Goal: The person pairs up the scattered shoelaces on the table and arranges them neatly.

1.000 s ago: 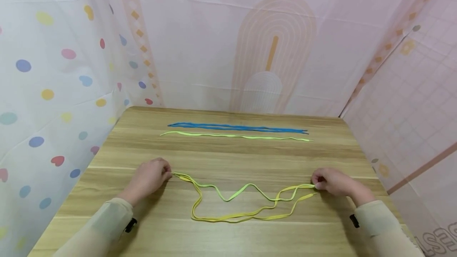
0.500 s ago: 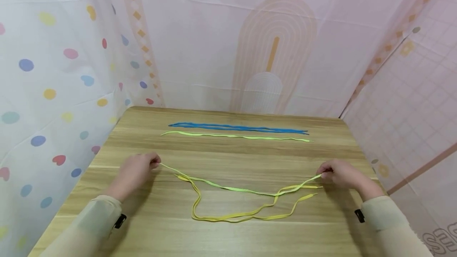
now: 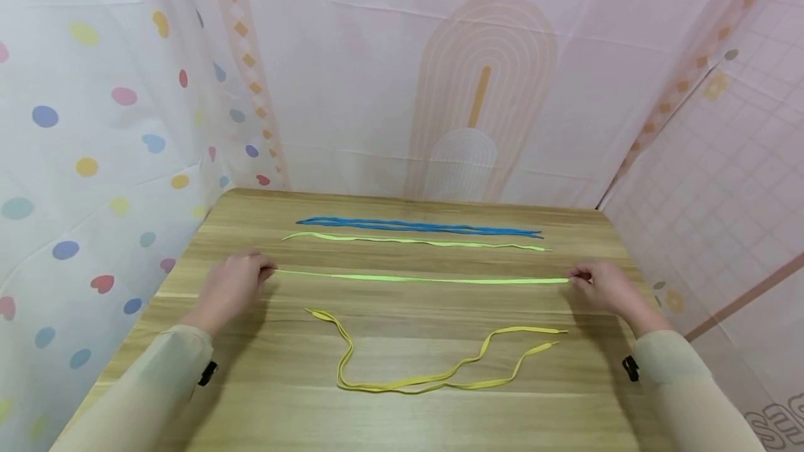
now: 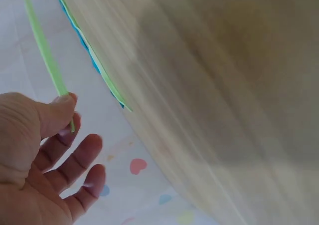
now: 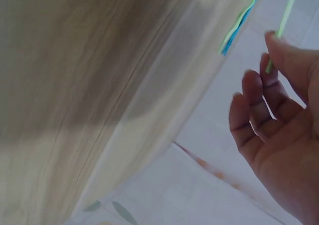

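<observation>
A light green shoelace [image 3: 389,277] is stretched nearly straight between both hands, above the table. The left hand [image 3: 234,288] pinches its left end between thumb and index finger; in the left wrist view the other fingers are loosely bent and the tip of the lace [image 4: 47,55] pokes out below the thumb. At the other end, the right hand [image 3: 606,289] pinches the lace [image 5: 287,10] the same way. Nearer the person, two yellow shoelaces [image 3: 402,386] lie in a slack curve, close together on the left and splitting apart on the right.
Beyond the held lace, another light green shoelace [image 3: 402,240] lies straight across the wooden table [image 3: 440,424]. Blue shoelaces [image 3: 414,227] lie side by side just behind it, near the far edge. Patterned cloth [image 3: 352,89] hangs behind the table and along both sides.
Both hands have lifted the light green shoelace off the yellow ones, moved away from the person and spread apart. The lace has gone from wavy to taut; the yellow laces stay on the table.
</observation>
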A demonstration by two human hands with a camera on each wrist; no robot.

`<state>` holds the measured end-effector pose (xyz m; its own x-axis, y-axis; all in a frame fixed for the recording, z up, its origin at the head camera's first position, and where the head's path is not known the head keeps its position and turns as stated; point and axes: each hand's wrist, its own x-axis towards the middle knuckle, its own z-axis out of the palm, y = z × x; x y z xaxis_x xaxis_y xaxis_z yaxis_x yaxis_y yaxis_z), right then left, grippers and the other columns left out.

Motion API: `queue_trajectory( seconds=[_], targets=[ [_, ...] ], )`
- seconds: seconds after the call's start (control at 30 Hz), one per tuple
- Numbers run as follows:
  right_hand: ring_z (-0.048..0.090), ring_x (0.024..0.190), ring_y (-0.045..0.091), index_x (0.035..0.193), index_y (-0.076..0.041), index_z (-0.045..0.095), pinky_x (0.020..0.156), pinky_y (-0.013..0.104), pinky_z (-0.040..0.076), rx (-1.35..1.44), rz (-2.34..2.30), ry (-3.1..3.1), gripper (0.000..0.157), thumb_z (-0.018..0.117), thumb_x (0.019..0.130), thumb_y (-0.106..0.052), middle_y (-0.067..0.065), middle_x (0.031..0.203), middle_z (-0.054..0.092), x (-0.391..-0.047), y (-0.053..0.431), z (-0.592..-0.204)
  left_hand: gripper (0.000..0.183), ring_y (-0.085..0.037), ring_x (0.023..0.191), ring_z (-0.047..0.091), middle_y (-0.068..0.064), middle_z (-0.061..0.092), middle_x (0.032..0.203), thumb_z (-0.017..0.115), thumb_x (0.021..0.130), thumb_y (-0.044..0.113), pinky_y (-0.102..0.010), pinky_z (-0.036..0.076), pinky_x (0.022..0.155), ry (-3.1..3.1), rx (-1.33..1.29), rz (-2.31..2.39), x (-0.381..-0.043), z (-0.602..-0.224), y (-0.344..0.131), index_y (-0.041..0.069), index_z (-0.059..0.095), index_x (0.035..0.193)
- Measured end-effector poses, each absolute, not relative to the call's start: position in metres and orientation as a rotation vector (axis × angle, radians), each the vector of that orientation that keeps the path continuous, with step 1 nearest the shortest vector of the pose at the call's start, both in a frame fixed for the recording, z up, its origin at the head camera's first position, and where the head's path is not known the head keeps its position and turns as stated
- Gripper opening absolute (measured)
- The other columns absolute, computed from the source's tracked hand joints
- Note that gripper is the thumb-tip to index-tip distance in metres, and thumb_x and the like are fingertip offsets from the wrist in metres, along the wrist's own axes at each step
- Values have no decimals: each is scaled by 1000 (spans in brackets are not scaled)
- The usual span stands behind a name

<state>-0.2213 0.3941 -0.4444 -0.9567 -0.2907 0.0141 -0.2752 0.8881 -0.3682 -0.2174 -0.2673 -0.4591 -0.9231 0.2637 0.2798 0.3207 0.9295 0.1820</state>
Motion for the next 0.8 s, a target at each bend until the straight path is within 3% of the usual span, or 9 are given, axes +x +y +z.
queue_trajectory(
  seconds=[0.4,0.8],
  targets=[
    [69,116,45,124,4,73,97,58,57,-207,-676,2998,24,59,108,-8,28,125,73,-265,381,-452,16,-39,95,72,-18,74,100,66,105,10,-59,59,87,-2865,-379,-247,-276,-461,-259,1,79,110],
    [66,103,35,126,4,69,88,49,56,-94,-762,3005,27,57,109,-12,26,121,73,-283,373,-458,27,-46,108,71,-25,75,115,54,108,7,-64,58,91,-2934,-265,-197,-307,-467,-251,1,77,118]
  ],
)
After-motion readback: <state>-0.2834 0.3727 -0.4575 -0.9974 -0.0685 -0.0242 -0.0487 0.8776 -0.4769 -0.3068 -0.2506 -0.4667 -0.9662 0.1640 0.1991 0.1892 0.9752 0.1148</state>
